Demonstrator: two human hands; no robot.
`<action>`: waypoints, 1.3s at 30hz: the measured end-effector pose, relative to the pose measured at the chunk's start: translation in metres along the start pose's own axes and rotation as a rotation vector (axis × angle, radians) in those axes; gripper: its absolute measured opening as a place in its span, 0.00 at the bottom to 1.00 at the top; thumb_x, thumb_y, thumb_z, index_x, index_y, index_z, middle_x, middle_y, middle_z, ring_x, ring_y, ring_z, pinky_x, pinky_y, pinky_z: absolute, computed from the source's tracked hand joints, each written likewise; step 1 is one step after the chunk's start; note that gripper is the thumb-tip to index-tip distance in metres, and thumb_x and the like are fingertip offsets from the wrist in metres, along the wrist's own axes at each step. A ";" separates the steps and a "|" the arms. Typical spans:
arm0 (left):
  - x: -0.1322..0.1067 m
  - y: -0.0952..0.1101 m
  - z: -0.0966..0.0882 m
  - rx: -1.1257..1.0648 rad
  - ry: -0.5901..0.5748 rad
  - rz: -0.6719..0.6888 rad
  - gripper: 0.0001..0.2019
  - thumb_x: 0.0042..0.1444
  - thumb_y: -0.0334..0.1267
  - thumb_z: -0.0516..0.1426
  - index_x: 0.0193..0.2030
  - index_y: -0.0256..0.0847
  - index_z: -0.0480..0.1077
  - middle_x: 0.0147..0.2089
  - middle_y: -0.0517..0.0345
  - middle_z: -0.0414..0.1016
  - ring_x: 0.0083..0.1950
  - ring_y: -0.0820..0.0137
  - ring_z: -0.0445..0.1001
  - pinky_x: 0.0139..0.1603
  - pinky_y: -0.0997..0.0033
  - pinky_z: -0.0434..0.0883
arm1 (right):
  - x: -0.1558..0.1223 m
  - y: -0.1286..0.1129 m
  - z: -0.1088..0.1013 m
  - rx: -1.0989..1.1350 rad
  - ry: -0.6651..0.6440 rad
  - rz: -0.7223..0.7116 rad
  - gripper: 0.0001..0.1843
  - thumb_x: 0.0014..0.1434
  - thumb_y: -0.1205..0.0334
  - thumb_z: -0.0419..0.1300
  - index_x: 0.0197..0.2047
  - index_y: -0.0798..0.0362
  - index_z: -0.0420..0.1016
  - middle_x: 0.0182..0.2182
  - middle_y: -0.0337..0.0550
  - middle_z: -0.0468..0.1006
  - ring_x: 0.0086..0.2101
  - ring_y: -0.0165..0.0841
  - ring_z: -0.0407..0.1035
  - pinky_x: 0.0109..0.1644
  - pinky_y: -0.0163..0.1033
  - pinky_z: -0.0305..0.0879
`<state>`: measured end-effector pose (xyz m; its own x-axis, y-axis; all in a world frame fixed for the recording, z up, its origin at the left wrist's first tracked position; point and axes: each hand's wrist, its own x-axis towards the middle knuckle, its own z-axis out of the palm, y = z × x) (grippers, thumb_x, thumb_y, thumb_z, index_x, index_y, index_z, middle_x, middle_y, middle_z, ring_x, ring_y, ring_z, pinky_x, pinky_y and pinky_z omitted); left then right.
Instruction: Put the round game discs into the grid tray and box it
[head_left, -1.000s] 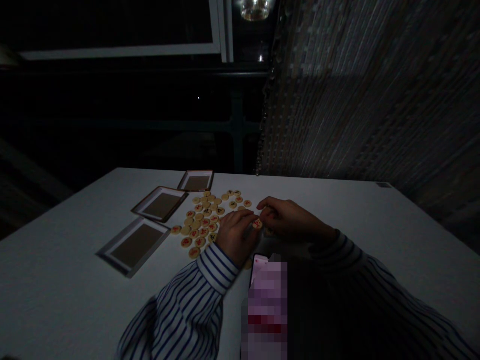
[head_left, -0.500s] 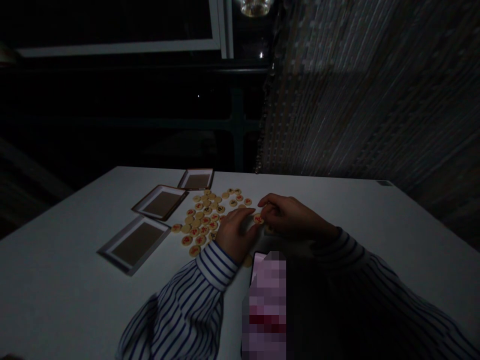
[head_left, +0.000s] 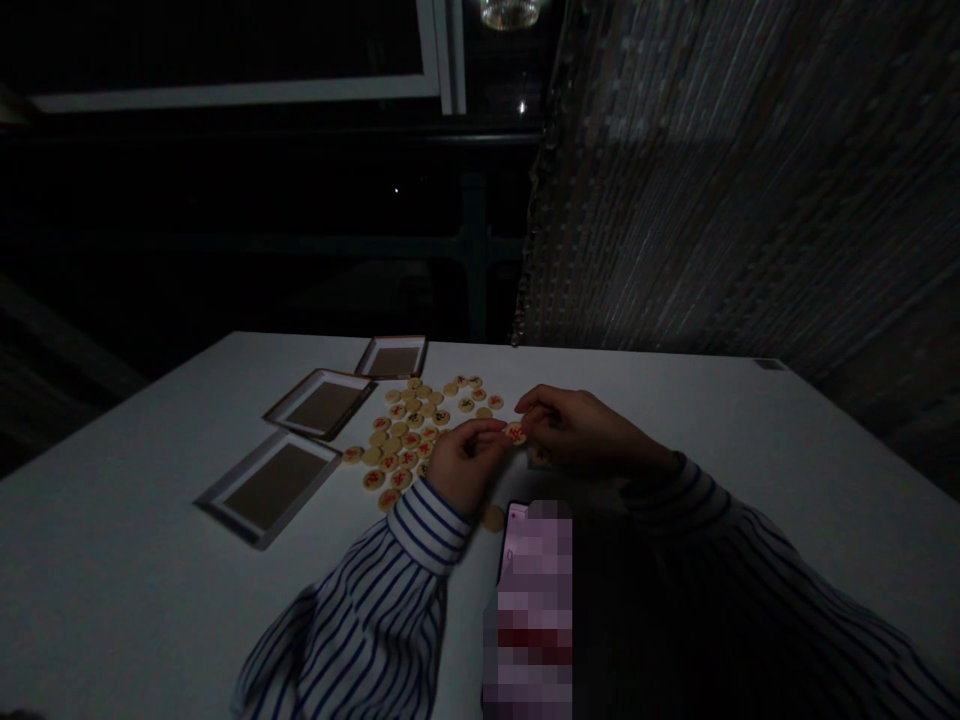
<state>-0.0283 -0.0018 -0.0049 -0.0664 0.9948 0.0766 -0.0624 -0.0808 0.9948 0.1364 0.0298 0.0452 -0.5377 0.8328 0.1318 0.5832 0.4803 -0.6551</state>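
Between my hands is a round, pale wooden Chinese chess piece [head_left: 515,433] with a red character facing up. The fingertips of my right hand [head_left: 581,430] pinch its right side. My left hand [head_left: 466,460] has its thumb and fingers drawn together at the piece's left edge. Below my right hand another chess piece [head_left: 539,456] shows partly, on something dark that I cannot make out. To the left of my left hand lie many loose chess pieces [head_left: 411,440], some with red or black characters, others blank side up. One blank piece [head_left: 493,518] rests near my left wrist.
Three shallow trays stand on the white table [head_left: 135,520]: a grey one [head_left: 259,540] nearest, a brown-edged one [head_left: 274,408] behind it, and a smaller one [head_left: 425,358] farthest. A phone [head_left: 514,540] lies in front of me. A string curtain [head_left: 660,200] hangs behind, right.
My left hand's fingers have closed from a wide gap to meet the chess piece's left edge. My right hand stays nearly in place, still gripping the piece.
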 end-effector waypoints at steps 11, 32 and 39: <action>0.000 0.001 -0.003 0.067 -0.006 0.047 0.11 0.41 0.40 0.62 0.32 0.36 0.75 0.29 0.55 0.78 0.33 0.70 0.74 0.35 0.72 0.70 | -0.002 -0.004 0.000 -0.002 -0.024 0.029 0.12 0.54 0.61 0.54 0.42 0.53 0.70 0.30 0.40 0.76 0.28 0.29 0.68 0.30 0.32 0.58; -0.001 0.003 -0.002 0.035 0.001 -0.016 0.12 0.39 0.39 0.62 0.33 0.35 0.76 0.26 0.56 0.76 0.28 0.72 0.72 0.29 0.74 0.68 | -0.001 -0.003 0.001 -0.042 0.026 -0.007 0.11 0.54 0.62 0.53 0.40 0.53 0.72 0.29 0.39 0.76 0.28 0.28 0.68 0.31 0.33 0.58; 0.000 0.002 -0.004 0.011 0.007 0.021 0.12 0.41 0.40 0.62 0.34 0.36 0.76 0.33 0.54 0.78 0.36 0.68 0.75 0.42 0.68 0.70 | -0.002 -0.006 0.000 -0.067 -0.005 -0.039 0.14 0.55 0.59 0.53 0.44 0.52 0.72 0.28 0.38 0.75 0.29 0.29 0.68 0.32 0.34 0.59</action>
<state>-0.0325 -0.0019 -0.0028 -0.0743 0.9925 0.0974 -0.0497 -0.1012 0.9936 0.1340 0.0253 0.0484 -0.5637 0.8118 0.1528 0.6009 0.5299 -0.5985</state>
